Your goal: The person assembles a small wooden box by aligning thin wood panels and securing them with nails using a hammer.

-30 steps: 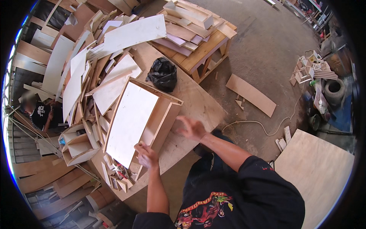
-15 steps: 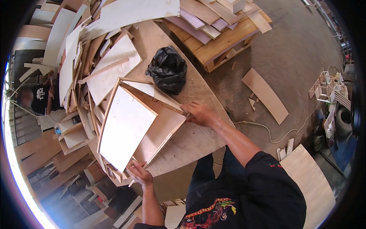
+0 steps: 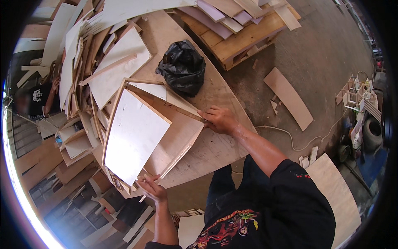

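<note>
As the wooden box [image 3: 178, 133] lies just beside the black bag [image 3: 182, 68] on the surface [image 3: 220, 147], the right hand [image 3: 220, 120] grasps a corner near that bag, the left hand [image 3: 152, 188] an end farther away!

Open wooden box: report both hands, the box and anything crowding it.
Right hand on right corner, left hand at near end. Open wooden box over plywood tabletop, white panel partly covering it. Black plastic bag close beyond.
</note>
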`<state>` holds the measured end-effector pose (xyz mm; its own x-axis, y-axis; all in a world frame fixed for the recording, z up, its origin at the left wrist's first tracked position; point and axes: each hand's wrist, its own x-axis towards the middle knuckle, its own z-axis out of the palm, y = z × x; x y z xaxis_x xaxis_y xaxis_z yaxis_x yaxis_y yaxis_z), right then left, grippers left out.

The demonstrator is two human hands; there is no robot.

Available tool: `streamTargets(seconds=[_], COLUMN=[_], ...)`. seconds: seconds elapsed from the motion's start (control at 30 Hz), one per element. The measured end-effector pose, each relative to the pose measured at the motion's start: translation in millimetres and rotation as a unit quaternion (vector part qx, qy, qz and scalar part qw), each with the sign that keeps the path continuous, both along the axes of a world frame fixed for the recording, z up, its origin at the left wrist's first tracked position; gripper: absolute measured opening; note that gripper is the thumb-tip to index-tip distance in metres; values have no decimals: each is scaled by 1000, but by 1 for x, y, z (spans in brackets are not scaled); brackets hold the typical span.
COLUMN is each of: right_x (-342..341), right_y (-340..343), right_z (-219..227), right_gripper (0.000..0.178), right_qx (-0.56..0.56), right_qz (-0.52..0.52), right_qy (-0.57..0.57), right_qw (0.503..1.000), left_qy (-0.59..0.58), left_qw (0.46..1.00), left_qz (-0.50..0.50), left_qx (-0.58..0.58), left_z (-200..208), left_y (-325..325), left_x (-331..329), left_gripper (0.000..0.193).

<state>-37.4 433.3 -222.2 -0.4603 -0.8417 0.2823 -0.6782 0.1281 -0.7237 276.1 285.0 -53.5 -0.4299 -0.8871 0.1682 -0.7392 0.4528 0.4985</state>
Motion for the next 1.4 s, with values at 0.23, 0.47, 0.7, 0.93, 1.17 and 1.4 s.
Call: streamTargets(seconds=[0.23,0.47,0.7,0.93,1.17,1.4], right_x=[4,1,-26,-92,-79,-60], right_y=[-1,-1,-4,-99,-142,-146], right_z=[-3,-2,29,54,60,51], right_gripper=[67,60,47,47,23,33], right_qx=[-5,12,26,84,61,268], right_qz=[-18,-10,64,35,-78,-52], right_qy=[23,22,-41,-4,43,-79], right_qw=[1000,1000,997,996,994,959], left_qy=[-4,-26,-29,-23,-20,-27], left_qw=[1000,997,997,999,999,998], left_qz=[-5,-40,-18,9,13,-3], left_qx=[-10,-56,-63,-41,-44,-59], left_z=[-3,-5,9,3,5,2], left_y=[3,-7,1,8,10,13], left_x=[5,9,-7,-6,-12,-3], left_gripper=[16,18,19,12,11,14])
